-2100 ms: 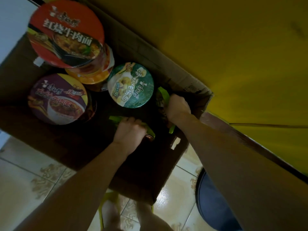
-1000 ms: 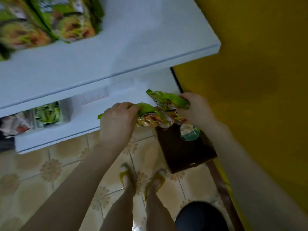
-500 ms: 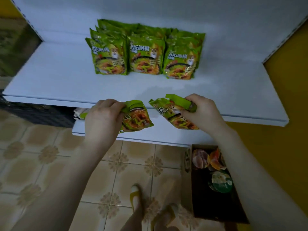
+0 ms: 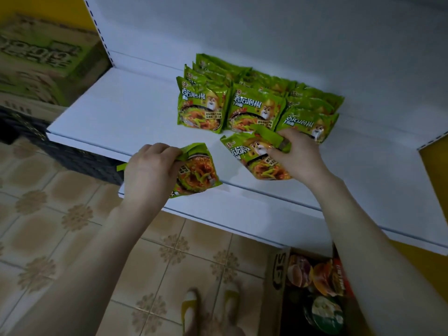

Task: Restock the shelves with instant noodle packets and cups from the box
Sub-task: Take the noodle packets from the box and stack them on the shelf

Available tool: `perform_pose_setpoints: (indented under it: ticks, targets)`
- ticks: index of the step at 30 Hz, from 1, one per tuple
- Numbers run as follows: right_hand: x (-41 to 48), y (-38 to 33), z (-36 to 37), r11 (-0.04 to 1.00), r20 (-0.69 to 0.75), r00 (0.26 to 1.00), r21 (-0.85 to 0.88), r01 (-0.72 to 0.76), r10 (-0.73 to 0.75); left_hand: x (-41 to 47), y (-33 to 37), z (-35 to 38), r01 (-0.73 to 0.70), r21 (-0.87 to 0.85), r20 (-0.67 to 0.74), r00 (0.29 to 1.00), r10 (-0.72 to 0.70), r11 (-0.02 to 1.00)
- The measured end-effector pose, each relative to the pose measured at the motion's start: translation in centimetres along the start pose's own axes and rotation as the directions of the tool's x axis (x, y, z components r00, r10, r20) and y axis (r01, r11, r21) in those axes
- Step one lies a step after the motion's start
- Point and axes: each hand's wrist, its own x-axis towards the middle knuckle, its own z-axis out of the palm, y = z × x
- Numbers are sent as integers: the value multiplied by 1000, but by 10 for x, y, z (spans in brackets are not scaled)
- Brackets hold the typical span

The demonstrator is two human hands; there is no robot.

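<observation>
My left hand [image 4: 151, 169] grips a green noodle packet [image 4: 197, 173] over the front edge of the white shelf [image 4: 116, 115]. My right hand [image 4: 297, 155] holds a second green packet [image 4: 252, 154] just above the shelf, right in front of three rows of matching green packets [image 4: 252, 103] standing upright. The brown cardboard box [image 4: 277, 280] sits on the floor at the lower right, under my right forearm, with several noodle cups [image 4: 324, 314] inside.
A green-printed carton [image 4: 43, 61] rests on dark crates [image 4: 80, 158] left of the shelf unit. A yellow wall [image 4: 434, 163] bounds the shelf on the right. My feet in yellow slippers [image 4: 211, 306] stand on the patterned tile floor.
Both hands lifted the packets out of the box and up to the shelf. In the last half second they moved forward over the shelf, the right packet closing on the standing rows.
</observation>
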Motion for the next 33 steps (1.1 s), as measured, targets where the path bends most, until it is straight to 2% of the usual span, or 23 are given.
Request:
perform_pose_setpoints:
  ticks: [8, 15, 23, 27, 31, 33]
  targets:
    - [56, 33, 24, 994, 72, 997, 111, 10, -18, 18, 7, 30, 141, 36, 9, 990, -141, 989]
    - [96, 64, 49, 964, -54, 995, 255, -70, 86, 37, 13, 51, 240, 35, -39, 970, -239, 970]
    - [122, 90, 82, 904, -130, 970, 404, -138, 206, 46, 11, 67, 266, -5, -57, 962, -266, 964]
    - [116, 100, 95, 901, -127, 968, 407, -150, 218, 46, 11, 76, 266, -7, -52, 963, -266, 964]
    - [115, 111, 91, 947, -158, 960, 263, -187, 233, 46, 12, 80, 248, -8, -45, 968, -248, 969]
    - [117, 113, 91, 934, -144, 953, 282, -218, 265, 46, 13, 81, 244, -4, -44, 969, -244, 970]
